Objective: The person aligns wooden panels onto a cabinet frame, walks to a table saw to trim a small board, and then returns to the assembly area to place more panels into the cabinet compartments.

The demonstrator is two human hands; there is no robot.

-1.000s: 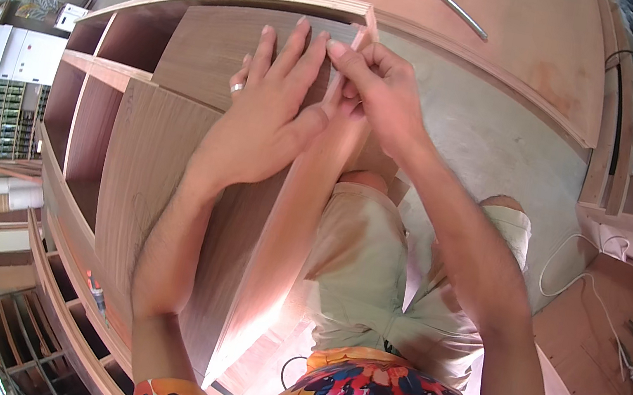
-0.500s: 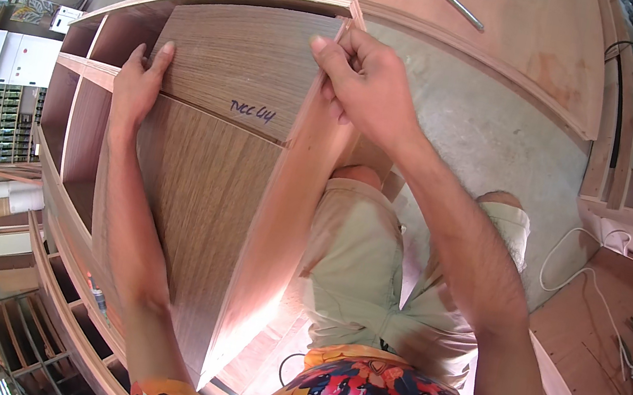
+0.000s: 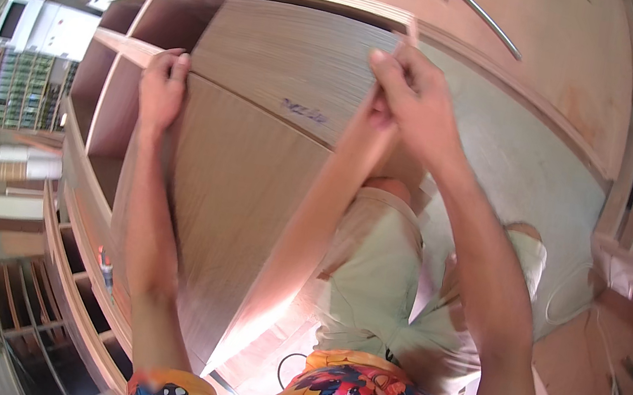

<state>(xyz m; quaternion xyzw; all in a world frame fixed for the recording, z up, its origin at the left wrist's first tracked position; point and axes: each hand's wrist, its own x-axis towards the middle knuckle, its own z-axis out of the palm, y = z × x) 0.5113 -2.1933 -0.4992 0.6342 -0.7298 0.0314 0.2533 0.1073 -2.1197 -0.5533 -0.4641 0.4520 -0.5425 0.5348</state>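
A long wooden cabinet (image 3: 94, 177) lies open-side up before me. Two brown wood-grain panels cover its right-hand bay: a smaller upper panel (image 3: 290, 55) with a handwritten mark, and a larger lower panel (image 3: 243, 160). A thin seam separates them. My left hand (image 3: 161, 92) is closed at the upper panel's left side, its fingers bent over the divider edge there. At the upper right corner, my right hand (image 3: 417, 97) pinches the cabinet's side board (image 3: 324, 199), thumb toward the panel. Its other fingertips are hidden behind the board.
A hammer (image 3: 485, 18) rests on a plywood sheet (image 3: 554, 78) beyond my right hand. Open compartments (image 3: 116, 101) lie left of the panels. Pliers or a similar small tool (image 3: 105, 267) sit on the cabinet frame. A white cord (image 3: 604, 329) trails at the right.
The whole view has shifted, so the cabinet appears farther right. My left hand's fingers have drawn together at the divider. My right hand keeps its hold on the corner.
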